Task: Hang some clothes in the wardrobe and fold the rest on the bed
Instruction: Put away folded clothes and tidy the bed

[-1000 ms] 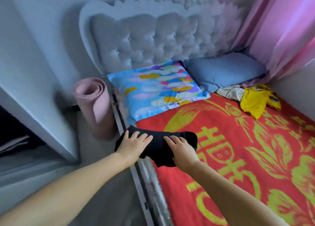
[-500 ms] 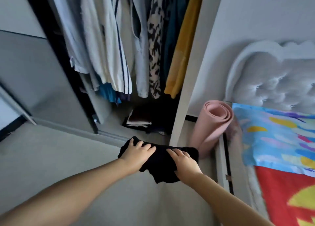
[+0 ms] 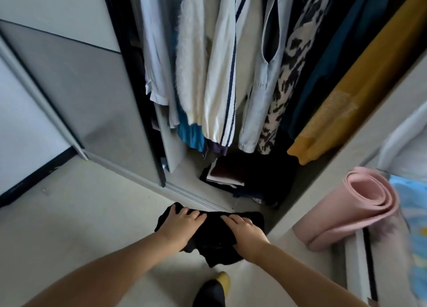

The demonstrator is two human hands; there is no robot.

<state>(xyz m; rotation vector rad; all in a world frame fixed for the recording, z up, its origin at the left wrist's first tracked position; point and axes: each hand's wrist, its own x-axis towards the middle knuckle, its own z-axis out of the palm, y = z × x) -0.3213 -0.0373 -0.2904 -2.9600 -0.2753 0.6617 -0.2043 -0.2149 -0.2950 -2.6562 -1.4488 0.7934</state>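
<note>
Before wardrobe [image 3: 231, 75]: both hands hold black garment [image 3: 215, 242].

Black garment [image 3: 217, 244]; pink mat [image 3: 360, 212]; mustard dress [image 3: 355, 91]; navy-striped white shirt [image 3: 221, 80].

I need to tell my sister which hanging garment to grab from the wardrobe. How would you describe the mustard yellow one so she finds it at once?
Start at the open wardrobe and look along the row of hanging clothes to its far right end. The mustard yellow garment hangs last there, next to a dark teal garment. It is the only yellow piece.
</note>
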